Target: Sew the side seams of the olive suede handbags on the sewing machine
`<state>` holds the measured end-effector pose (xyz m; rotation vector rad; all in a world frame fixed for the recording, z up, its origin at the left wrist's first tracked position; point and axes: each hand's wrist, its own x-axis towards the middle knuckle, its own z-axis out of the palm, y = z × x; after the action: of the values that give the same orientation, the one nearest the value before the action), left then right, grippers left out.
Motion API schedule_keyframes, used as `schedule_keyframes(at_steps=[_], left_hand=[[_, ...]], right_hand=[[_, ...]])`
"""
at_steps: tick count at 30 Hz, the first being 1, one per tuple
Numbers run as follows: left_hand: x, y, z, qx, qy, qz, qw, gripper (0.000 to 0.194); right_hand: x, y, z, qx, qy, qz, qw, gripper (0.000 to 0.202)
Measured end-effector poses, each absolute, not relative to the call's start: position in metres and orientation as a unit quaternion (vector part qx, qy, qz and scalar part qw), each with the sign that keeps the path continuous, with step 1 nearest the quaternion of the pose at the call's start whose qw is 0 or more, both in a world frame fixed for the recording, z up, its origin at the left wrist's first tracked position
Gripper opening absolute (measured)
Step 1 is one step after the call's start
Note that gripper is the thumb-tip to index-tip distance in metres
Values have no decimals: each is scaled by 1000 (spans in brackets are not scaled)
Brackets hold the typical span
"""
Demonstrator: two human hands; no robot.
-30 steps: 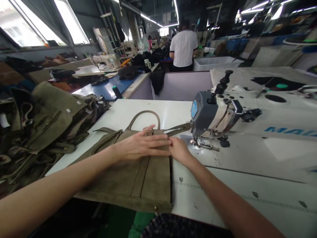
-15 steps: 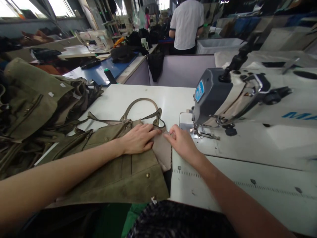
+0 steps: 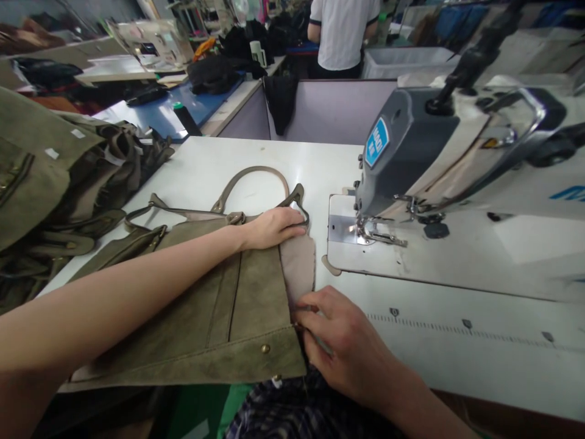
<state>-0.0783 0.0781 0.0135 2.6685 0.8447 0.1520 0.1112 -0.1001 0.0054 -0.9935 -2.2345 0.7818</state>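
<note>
An olive green bag (image 3: 192,305) lies on the white sewing table (image 3: 329,164), its looped handle (image 3: 256,169) at the far side. Near the bag's upper right corner, my left hand (image 3: 276,227) presses on it with fingers together over the edge. A pale beige piece (image 3: 298,262) shows along the right side. Lower on that side, my right hand (image 3: 336,335) pinches the bag's edge close to the stitched bottom band. To the right stands the sewing machine (image 3: 402,134), its presser foot apart from the bag.
A pile of olive bags (image 3: 41,158) fills the left side. Behind it are a green-topped thread cone (image 3: 185,117) and a blue table (image 3: 173,107). A person in a white shirt (image 3: 342,36) stands at the back beside a grey bin (image 3: 406,64).
My right hand has moved down the bag's right edge toward the near corner and grips there. My left hand has shifted slightly up and right. The camera view has also shifted.
</note>
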Motion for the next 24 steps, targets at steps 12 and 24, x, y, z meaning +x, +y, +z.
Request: schedule_keyframes(at_steps=[12,24], left_hand=[[-70,53,-9,923,367,105,54,18],[-75,60,-10,922,345,125,125,31]], right_hand=[[94,-105,-8,-400,-813,181,383,26],[97,-125,-26,-411,-796,181,405,25]])
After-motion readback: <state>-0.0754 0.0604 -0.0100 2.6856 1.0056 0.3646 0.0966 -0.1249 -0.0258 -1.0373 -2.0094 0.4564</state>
